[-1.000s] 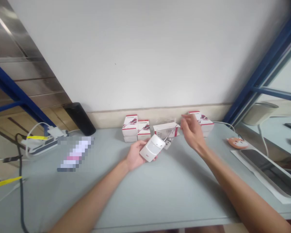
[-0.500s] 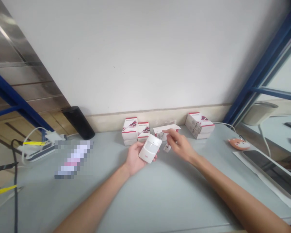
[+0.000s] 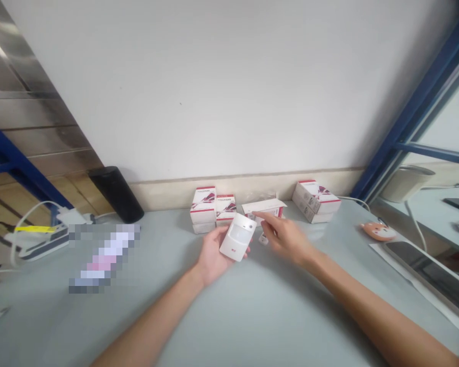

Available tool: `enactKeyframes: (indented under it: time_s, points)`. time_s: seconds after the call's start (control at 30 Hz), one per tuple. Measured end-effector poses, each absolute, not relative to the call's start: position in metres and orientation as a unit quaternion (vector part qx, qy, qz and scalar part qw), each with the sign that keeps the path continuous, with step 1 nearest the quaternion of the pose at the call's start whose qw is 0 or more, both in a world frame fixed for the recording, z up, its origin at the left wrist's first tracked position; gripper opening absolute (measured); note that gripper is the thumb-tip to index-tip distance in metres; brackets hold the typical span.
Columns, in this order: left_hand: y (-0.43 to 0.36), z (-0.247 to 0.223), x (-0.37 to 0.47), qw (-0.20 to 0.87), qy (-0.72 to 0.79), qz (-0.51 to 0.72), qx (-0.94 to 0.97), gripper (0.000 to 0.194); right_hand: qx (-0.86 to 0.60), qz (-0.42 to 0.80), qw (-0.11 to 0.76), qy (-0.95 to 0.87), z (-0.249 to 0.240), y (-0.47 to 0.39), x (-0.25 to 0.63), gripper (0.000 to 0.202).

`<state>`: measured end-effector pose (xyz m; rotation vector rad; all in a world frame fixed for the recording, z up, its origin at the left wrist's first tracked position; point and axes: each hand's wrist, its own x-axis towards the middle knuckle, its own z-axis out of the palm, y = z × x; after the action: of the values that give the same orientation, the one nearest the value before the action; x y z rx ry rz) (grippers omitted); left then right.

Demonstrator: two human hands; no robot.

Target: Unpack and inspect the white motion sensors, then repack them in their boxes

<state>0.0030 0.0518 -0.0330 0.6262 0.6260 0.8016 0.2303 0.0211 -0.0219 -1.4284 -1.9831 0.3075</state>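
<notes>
The left hand (image 3: 211,257) cradles a white device (image 3: 237,239) above the grey tabletop (image 3: 233,316), palm beneath it, fingers closed round its lower left side and fingertips showing at its right edge. That grip looks sound: support from below leaves the front face open to view, and a light hold at the edges should be enough, with no pressure on the pale curved window (image 3: 240,234). Just to the right of the device, the right hand (image 3: 290,242) has its index finger extended towards the device's top corner, the other fingers curled under; whether they pinch anything, or whether the fingertip makes contact, I cannot tell. Working at that corner calls for a steady left palm and a small, gentle finger movement, since a firm push high up could tip the device. A small white piece (image 3: 263,238) lies beside the device on its right, partly under the right hand, so the curled fingers need to come down with care there. Beyond the device sits a white-and-red carton (image 3: 265,205); behind it to the left stand stacked boxes (image 3: 203,209), and farther to the right another stack (image 3: 315,201), with the pale wall (image 3: 229,92) behind everything.
</notes>
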Motion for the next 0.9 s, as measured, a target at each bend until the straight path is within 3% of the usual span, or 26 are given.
enactKeyframes:
  time_s: [0.2, 0.47, 0.9]
  points:
    - [0.05, -0.031, 0.003, 0.831, 0.292, 0.389, 0.269, 0.041, -0.548, 0.149, 0.316, -0.76, -0.031, 0.018, 0.221, 0.056]
    - [0.051, -0.037, 0.002, 0.836, 0.274, 0.403, 0.253, 0.039, -0.501, 0.212, 0.383, -0.747, -0.054, 0.018, 0.208, 0.066]
    - [0.052, -0.04, 0.003, 0.852, 0.258, 0.376, 0.257, 0.048, -0.546, 0.197, 0.409, -0.704, -0.043, 0.023, 0.223, 0.047]
